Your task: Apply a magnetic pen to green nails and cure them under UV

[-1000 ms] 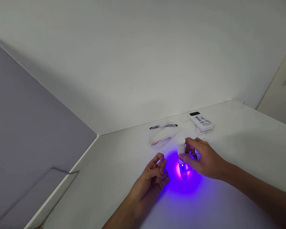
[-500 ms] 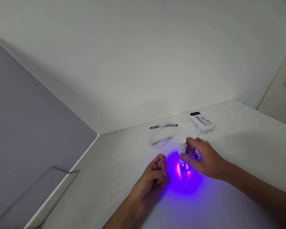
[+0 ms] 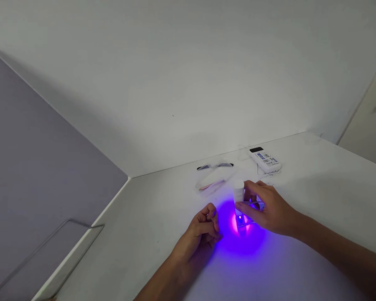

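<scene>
Over the last second, the fingers of your left hand have drawn slightly closer together; your right hand and the white cylinder have held position.

Right grip: your thumb and fingers are clamped on the white cylinder, which stands upright in front of you, right of centre on the bench. Violet light glows below its lower end and spreads over the bench. A thin, pale-edged piece lies at your right fingers; its identity is unclear. You cannot tell whether the assembly touches the bench.

Left grip: your fingers are curled loosely at the left margin of the violet light, beside the cylinder and apart from it. You cannot tell whether the tips meet.

Edges: the rear edge of the bench meets the wall. The left edge runs diagonally toward you, and a bent wire crosses it. The right rear edge slopes toward you on the far right.

Room: a broad stretch of bench separates your left hand from the left edge; another extends right of your right forearm. Forward travel is narrower: clear plastic with a pink pen lies ahead of your left hand, and a white device with a black end lies beyond your right.
</scene>
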### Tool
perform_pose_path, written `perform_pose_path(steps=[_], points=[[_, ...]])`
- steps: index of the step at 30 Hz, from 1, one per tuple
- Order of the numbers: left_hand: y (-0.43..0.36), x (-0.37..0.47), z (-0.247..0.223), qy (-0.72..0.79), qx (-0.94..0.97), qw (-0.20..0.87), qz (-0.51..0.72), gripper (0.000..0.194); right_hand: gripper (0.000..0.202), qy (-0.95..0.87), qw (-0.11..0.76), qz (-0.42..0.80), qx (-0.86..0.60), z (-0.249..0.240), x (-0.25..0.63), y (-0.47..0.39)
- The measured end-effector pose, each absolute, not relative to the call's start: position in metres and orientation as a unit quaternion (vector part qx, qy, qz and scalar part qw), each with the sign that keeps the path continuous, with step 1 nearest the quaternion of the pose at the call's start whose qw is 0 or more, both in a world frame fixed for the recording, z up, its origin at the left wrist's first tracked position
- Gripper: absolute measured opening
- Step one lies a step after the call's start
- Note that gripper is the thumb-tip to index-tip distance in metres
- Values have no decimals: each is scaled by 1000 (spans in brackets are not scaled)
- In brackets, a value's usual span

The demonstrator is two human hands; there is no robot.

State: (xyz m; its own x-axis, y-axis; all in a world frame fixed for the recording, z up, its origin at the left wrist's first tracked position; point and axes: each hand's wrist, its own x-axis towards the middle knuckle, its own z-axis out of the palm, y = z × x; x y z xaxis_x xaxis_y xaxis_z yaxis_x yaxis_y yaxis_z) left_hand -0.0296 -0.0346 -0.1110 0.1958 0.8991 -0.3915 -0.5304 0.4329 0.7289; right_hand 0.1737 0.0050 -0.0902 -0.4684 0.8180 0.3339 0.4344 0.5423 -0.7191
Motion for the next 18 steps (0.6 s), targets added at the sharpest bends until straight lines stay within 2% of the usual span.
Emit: perform_pose_path(steps=[12, 18], points=[[-36, -31, -111, 395, 222, 744, 492, 35, 28, -808, 334, 288, -390, -89, 174, 5], [-37, -32, -111, 382, 210, 750, 497, 35, 25, -813, 337, 288, -378, -87, 173, 5]])
